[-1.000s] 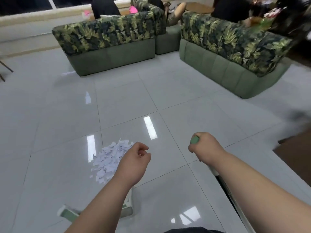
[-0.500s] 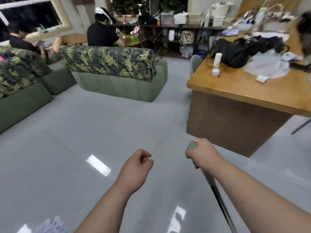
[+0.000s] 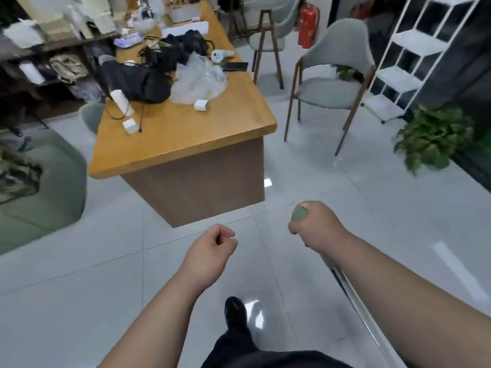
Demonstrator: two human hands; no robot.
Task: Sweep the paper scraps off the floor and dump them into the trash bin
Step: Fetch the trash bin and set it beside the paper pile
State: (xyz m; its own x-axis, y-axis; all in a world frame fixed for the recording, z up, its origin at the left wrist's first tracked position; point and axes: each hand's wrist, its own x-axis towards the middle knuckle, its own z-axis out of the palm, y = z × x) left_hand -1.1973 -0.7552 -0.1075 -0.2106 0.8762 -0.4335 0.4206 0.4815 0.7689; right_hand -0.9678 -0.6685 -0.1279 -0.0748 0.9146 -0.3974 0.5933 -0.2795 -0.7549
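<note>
Grips smooth, green-capped metal handle (image 3: pixel 348 294), near right, in closed right hand (image 3: pixel 316 229), slanting down over glossy grey floor tiles (image 3: pixel 79 301); curls left hand (image 3: pixel 210 248) into empty fist near centre, before wooden desk (image 3: pixel 186 144).

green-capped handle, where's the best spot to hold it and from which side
Grip the top end, just under the green cap, with a fist wrapped round from above, as the right hand does. The silver shaft slants down and backward, so the cap end points up.
</note>
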